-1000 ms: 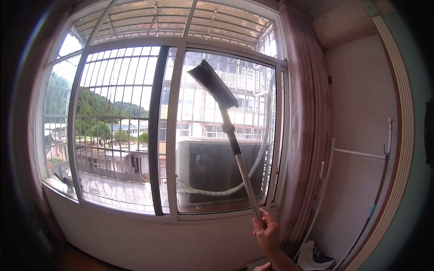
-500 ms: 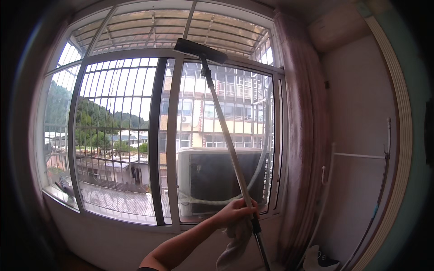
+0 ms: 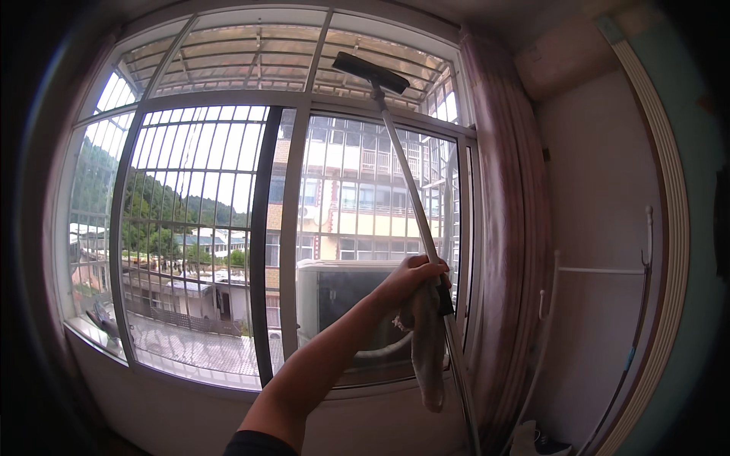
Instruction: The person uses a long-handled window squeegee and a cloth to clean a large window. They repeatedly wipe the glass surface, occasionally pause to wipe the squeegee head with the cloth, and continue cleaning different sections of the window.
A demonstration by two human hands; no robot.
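My left hand (image 3: 420, 275) is closed around the pale metal pole (image 3: 409, 182) of a long-handled window squeegee, just above a dark collar. From the same hand hangs a limp greyish cloth (image 3: 428, 353). The squeegee's black head (image 3: 371, 73) is up at the upper right window pane (image 3: 426, 57), tilted with its right end lower. Whether it touches the glass I cannot tell. Below the hand, the pole runs down past the lower edge of the view. My right hand is out of view.
A sliding window (image 3: 190, 228) with outside bars fills the wall ahead. An air conditioner unit (image 3: 308, 304) stands beyond the right pane. A pinkish curtain (image 3: 506, 228) hangs at the right, near a white rack (image 3: 601, 270) and a dark-and-white shoe (image 3: 547, 441).
The squeegee head has moved right and slightly up, from the frame crossing onto the upper right pane. My left hand has risen with the pole, carrying the cloth upward.
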